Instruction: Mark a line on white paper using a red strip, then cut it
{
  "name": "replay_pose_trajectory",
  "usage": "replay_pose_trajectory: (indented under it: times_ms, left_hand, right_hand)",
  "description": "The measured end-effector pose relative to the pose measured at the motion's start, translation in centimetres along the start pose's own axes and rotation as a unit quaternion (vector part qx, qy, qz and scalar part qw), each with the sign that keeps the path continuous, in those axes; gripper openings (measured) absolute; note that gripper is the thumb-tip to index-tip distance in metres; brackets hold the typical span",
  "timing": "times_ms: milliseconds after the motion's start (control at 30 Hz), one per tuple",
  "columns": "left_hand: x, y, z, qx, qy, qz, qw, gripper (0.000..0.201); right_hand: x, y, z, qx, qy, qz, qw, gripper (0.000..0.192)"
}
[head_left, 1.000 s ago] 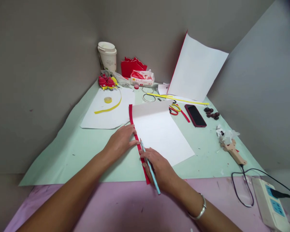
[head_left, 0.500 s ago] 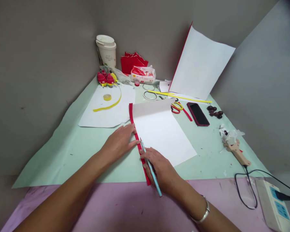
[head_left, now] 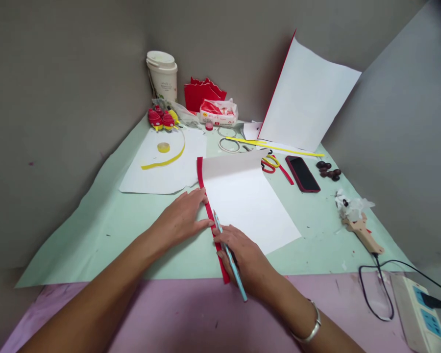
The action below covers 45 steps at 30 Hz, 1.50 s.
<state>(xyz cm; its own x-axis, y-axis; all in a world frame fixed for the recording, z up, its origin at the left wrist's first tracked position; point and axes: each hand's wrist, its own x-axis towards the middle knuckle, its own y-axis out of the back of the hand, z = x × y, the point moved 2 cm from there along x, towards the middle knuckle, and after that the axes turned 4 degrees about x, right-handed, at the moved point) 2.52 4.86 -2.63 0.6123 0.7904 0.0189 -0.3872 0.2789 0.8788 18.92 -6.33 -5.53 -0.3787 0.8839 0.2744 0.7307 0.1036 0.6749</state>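
A narrow red strip point(head_left: 200, 171) lies along the left edge of a white sheet of paper point(head_left: 250, 201), whose far end curls up. My left hand point(head_left: 183, 215) rests on the strip with fingertips and thumb spread apart, touching its middle. Closed around a light blue pencil point(head_left: 233, 269) is my right hand point(head_left: 244, 252). The pencil's tip points away from me, close to the left thumb, above the paper's edge. Fingers of the right hand also touch the lower part of the strip, which they partly cover.
Scissors point(head_left: 270, 163) and a phone point(head_left: 303, 174) lie right of the paper. A glue gun point(head_left: 362, 233) trails its cord to a power strip point(head_left: 419, 314). At left, yellow tape point(head_left: 163, 147) sits on another white sheet point(head_left: 147, 179). A lidded cup point(head_left: 163, 78) stands behind.
The left thumb has slid slightly down along the red strip. The right hand and pencil have hardly moved; the whole view has shifted a little.
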Motion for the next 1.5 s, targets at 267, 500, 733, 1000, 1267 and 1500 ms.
replay_pose_trajectory:
  times_ms: [267, 500, 733, 1000, 1267, 1500]
  left_hand:
    - [-0.07, -0.13, -0.07, -0.003, -0.001, 0.005, 1.0, 0.036]
    - [-0.2, -0.17, -0.01, 0.019, 0.005, -0.014, 1.0, 0.043]
    - [-0.2, -0.32, -0.13, 0.024, -0.009, -0.01, 1.0, 0.042]
    - [-0.18, -0.44, -0.29, 0.021, -0.001, -0.019, 1.0, 0.047]
    - [-0.2, -0.21, -0.1, 0.015, -0.012, -0.027, 0.999, 0.05]
    - [-0.19, -0.06, -0.01, 0.005, -0.014, -0.027, 1.0, 0.053]
  right_hand:
    - [0.14, 0.13, -0.19, 0.011, 0.008, 0.004, 1.0, 0.041]
    - [0.14, 0.32, -0.17, 0.024, -0.009, 0.009, 1.0, 0.04]
    - [-0.11, 0.04, 0.2, 0.021, -0.004, 0.017, 1.0, 0.043]
    - [0.0, 0.22, 0.02, 0.026, -0.009, 0.016, 0.999, 0.042]
    - [-0.07, 0.09, 0.16, 0.032, -0.008, 0.023, 0.999, 0.044]
    - [-0.14, -0.13, 0.42, 0.026, -0.018, 0.023, 0.999, 0.041]
